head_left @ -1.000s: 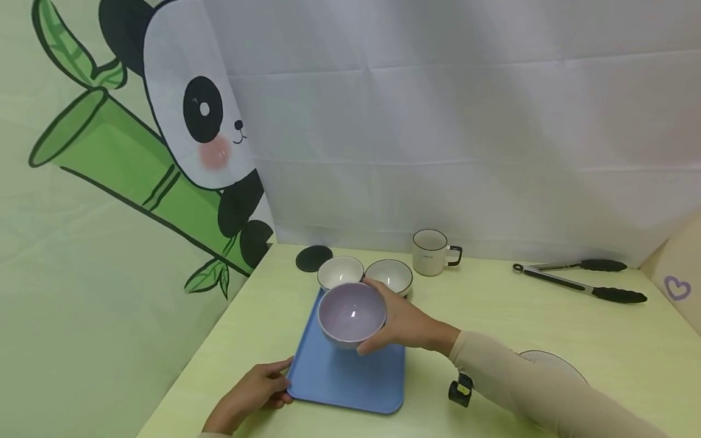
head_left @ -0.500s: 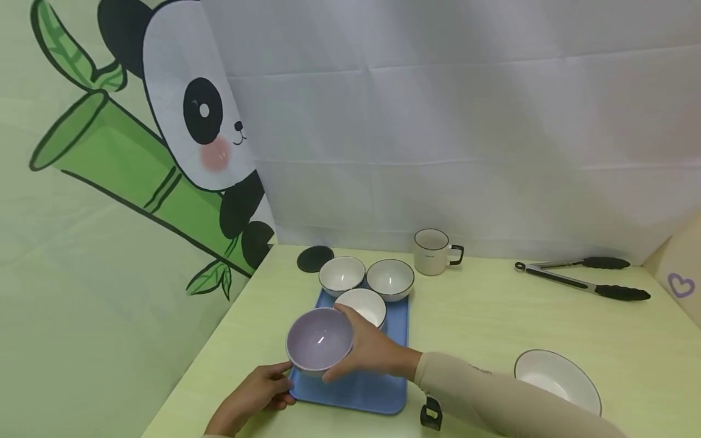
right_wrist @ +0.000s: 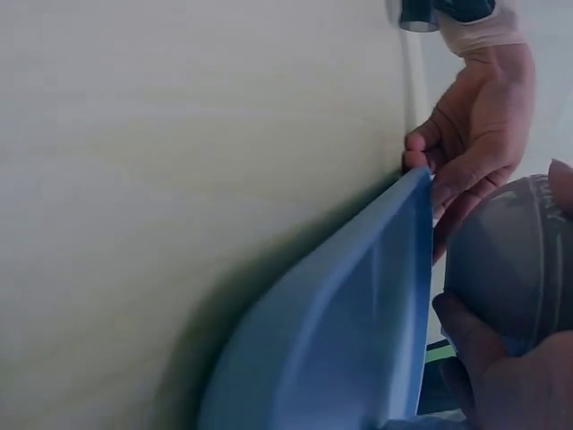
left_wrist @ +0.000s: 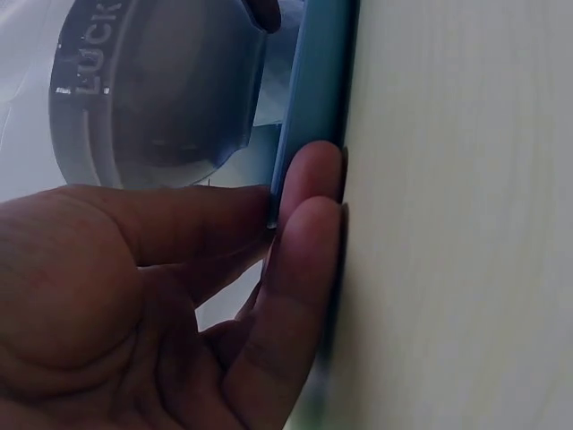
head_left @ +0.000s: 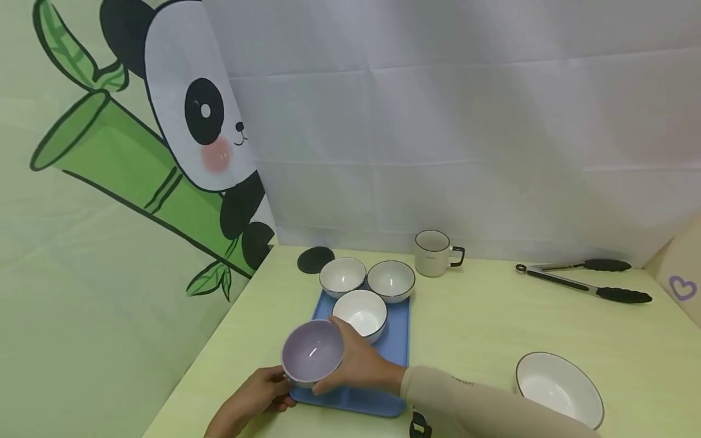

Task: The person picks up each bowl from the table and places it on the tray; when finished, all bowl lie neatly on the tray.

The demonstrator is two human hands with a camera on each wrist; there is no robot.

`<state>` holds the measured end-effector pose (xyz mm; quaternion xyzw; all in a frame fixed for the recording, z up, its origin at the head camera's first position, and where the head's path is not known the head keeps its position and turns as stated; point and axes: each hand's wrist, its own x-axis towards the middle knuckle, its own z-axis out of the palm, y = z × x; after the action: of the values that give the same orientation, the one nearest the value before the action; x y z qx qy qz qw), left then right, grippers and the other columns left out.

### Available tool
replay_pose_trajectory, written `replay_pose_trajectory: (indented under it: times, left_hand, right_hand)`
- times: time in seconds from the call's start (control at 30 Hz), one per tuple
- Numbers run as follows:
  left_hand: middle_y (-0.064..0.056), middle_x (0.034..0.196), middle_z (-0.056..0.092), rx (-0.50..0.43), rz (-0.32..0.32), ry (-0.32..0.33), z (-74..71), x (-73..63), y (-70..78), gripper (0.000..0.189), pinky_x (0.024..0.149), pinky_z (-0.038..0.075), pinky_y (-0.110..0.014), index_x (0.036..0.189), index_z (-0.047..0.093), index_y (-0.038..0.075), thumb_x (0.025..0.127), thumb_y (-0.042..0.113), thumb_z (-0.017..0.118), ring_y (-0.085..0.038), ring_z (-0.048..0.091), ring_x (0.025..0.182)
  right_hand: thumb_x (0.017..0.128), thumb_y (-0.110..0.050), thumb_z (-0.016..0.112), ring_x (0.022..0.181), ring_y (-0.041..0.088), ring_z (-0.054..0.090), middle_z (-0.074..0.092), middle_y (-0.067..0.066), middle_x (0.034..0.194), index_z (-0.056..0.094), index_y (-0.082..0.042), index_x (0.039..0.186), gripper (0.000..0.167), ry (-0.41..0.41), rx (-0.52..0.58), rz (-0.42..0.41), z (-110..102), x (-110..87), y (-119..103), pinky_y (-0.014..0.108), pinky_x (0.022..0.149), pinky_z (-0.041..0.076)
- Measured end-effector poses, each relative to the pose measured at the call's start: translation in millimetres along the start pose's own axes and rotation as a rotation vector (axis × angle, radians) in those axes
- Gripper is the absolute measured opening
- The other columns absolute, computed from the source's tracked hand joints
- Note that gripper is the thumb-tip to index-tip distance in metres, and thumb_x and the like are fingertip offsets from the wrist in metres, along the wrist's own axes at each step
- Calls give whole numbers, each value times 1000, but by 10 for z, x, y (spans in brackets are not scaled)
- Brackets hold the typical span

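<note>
A purple bowl [head_left: 312, 353] is held by its right side in my right hand [head_left: 358, 363], over the near left part of a blue tray [head_left: 378, 403]. In the left wrist view the bowl [left_wrist: 179, 85] hangs close above the tray, raised lettering on its side. My left hand [head_left: 253, 398] pinches the tray's near left corner, thumb on top and fingertips beneath the rim [left_wrist: 313, 81]. Three white bowls with dark rims share the tray's far part: one far left [head_left: 342, 277], one far right [head_left: 391, 281], one [head_left: 361, 313] in front of them.
A larger white bowl [head_left: 558, 389] stands on the table at the right, partly behind my right sleeve. Farther back are a white mug [head_left: 431, 254] with a black handle, a black disc [head_left: 315, 260] and black-handled tongs [head_left: 586, 283]. A grey-white cloth hangs behind the table.
My right hand has carried the purple bowl left and nearer, lower toward the tray's near left corner. The front white bowl has come into sight. My left hand keeps its place.
</note>
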<state>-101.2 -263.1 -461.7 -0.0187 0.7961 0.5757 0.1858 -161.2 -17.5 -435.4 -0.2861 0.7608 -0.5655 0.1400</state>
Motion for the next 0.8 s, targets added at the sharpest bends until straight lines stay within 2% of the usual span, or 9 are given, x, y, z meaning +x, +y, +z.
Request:
replay_pose_trajectory:
  times: [0.17, 0.37, 0.63, 0.8]
  left_hand:
    - [-7, 82, 68, -11, 11, -4, -3, -26, 6, 28, 67, 56, -31, 117, 62, -13, 99, 8, 57, -19, 66, 76]
    - [-6, 82, 67, -24, 19, -20, 10, -25, -26, 21, 66, 55, -30, 109, 64, -12, 96, 3, 56, -18, 65, 75]
    - [-6, 84, 67, -32, 21, -23, 10, -29, -38, 20, 66, 56, -29, 108, 64, -12, 95, 2, 56, -18, 65, 76]
    - [-7, 83, 67, -40, 25, -12, 17, -22, -17, 21, 66, 55, -28, 108, 63, -12, 95, 3, 56, -18, 64, 76]
  right_hand:
    - [59, -31, 99, 124, 21, 49, 42, 6, 147, 23, -5, 158, 127, -1, -63, 12, 61, -7, 29, 45, 105, 40]
    - [61, -30, 97, 126, 22, 47, 41, 7, 147, 21, -5, 158, 126, -42, -89, 8, 104, -33, 41, 45, 104, 41]
    - [64, -35, 96, 124, 19, 46, 42, 4, 143, 20, -4, 158, 124, -85, -122, 1, 124, -16, 82, 40, 101, 44]
    - [64, -38, 96, 125, 19, 46, 42, 7, 143, 19, -2, 158, 126, -115, -204, 13, 99, 29, 61, 39, 103, 43]
